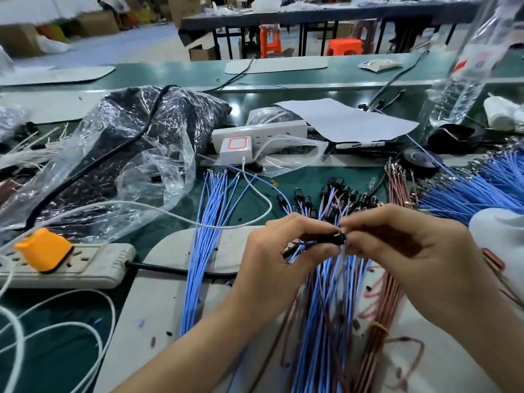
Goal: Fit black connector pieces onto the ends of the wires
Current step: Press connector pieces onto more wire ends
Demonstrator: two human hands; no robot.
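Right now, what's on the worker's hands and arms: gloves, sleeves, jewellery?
Nothing worn that shows. The left hand and right hand are bare, with no gloves or rings. The left forearm and right forearm run bare to the frame's edge, with no sleeves, watch or wrist strap in view.

grey power strip (85, 265) (orange plug (44, 249)), white charger (236, 148), plastic bottle (465, 80)

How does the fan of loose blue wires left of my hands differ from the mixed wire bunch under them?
The fan of loose blue wires ends in bare metal terminals; the mixed wire bunch carries black connectors at its far ends. The fan is all blue; the bunch mixes blue and brown. Both lie with ends pointing away.
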